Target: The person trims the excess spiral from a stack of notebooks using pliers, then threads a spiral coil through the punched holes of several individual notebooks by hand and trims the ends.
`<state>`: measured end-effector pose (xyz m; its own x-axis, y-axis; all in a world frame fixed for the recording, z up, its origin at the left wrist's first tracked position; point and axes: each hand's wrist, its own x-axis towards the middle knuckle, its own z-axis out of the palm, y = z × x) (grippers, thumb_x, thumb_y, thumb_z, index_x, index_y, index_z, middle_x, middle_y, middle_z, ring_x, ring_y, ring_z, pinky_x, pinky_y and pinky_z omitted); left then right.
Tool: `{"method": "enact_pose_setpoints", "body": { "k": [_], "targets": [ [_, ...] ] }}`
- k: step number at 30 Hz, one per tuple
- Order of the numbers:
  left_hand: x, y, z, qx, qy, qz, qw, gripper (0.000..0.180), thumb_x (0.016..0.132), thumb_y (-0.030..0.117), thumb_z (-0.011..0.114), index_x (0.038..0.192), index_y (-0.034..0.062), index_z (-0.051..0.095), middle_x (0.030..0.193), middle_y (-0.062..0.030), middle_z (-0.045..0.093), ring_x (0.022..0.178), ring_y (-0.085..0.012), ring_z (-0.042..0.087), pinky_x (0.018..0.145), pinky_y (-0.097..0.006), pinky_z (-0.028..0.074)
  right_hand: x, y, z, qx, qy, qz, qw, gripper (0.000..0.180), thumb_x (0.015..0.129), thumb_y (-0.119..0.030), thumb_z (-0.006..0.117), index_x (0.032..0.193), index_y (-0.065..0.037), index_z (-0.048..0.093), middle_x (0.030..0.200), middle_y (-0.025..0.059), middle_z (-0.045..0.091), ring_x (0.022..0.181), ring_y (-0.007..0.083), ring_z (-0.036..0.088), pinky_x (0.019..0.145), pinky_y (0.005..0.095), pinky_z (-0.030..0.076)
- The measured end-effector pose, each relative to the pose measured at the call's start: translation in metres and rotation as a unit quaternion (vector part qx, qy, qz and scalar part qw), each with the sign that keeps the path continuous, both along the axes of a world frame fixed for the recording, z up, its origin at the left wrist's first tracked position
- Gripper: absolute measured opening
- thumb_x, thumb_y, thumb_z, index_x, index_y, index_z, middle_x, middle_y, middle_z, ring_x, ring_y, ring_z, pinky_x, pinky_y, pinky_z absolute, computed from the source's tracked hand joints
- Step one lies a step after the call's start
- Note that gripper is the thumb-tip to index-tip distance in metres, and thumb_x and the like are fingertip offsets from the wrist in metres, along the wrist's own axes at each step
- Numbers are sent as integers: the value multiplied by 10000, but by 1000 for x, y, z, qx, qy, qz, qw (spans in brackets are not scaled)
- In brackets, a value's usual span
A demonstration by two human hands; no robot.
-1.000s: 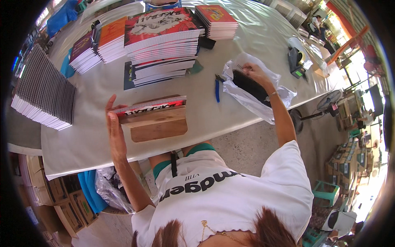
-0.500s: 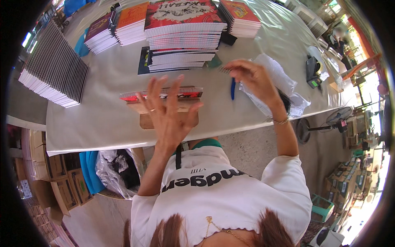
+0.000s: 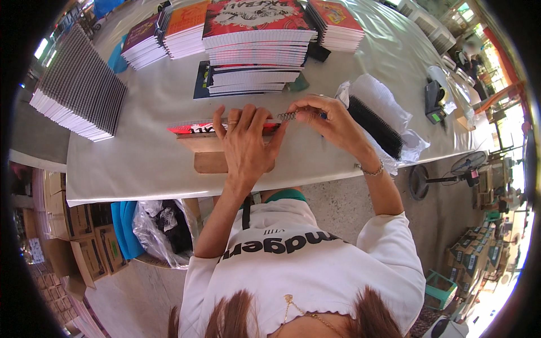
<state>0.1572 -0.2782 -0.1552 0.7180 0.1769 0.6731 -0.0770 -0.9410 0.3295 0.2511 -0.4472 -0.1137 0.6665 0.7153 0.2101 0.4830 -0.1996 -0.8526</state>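
My left hand (image 3: 248,138) is closed over the thin red-and-white book with black lettering (image 3: 194,129), fingers across its upper edge and thumb in front, where it stands against the brown wooden stand (image 3: 208,160). At the book's three o'clock end my right hand (image 3: 327,121) pinches a thin dark spiral coil (image 3: 287,116), its tip beside my left thumb, though I cannot tell whether it is threaded in. Black coils (image 3: 376,128) lie on crumpled white wrapping (image 3: 386,101) at three o'clock, and a tall stack of red-covered books (image 3: 256,39) rises at twelve.
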Motion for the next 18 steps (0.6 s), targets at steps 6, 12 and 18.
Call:
{"method": "enact_pose_setpoints", "body": {
  "k": [6, 12, 18],
  "targets": [
    [0, 4, 0, -4, 12, -17, 1000, 245, 734, 325, 740, 830, 129, 627, 791, -14, 576, 813, -242, 546, 890, -428, 332, 1, 0, 1, -22, -11, 32, 999, 161, 900, -66, 624, 1030, 26, 650, 967, 92, 674, 848, 155, 603, 769, 309, 487],
    [-2, 8, 2, 8, 27, -33, 999, 268, 782, 370, 713, 885, 136, 632, 813, -8, 591, 820, -241, 553, 877, -424, 337, -6, -2, -10, 30, 57, 34, 997, 191, 915, -110, 635, 1043, 32, 633, 949, 88, 666, 855, 144, 597, 771, 306, 482],
    [-2, 9, 3, 26, 44, -36, 998, 300, 815, 419, 672, 920, 141, 631, 844, -7, 595, 845, -243, 550, 866, -429, 338, -6, -3, -8, -36, 9, 28, 999, 224, 893, -96, 657, 1063, 44, 619, 989, 121, 646, 849, 167, 589, 749, 331, 478]
  ]
}}
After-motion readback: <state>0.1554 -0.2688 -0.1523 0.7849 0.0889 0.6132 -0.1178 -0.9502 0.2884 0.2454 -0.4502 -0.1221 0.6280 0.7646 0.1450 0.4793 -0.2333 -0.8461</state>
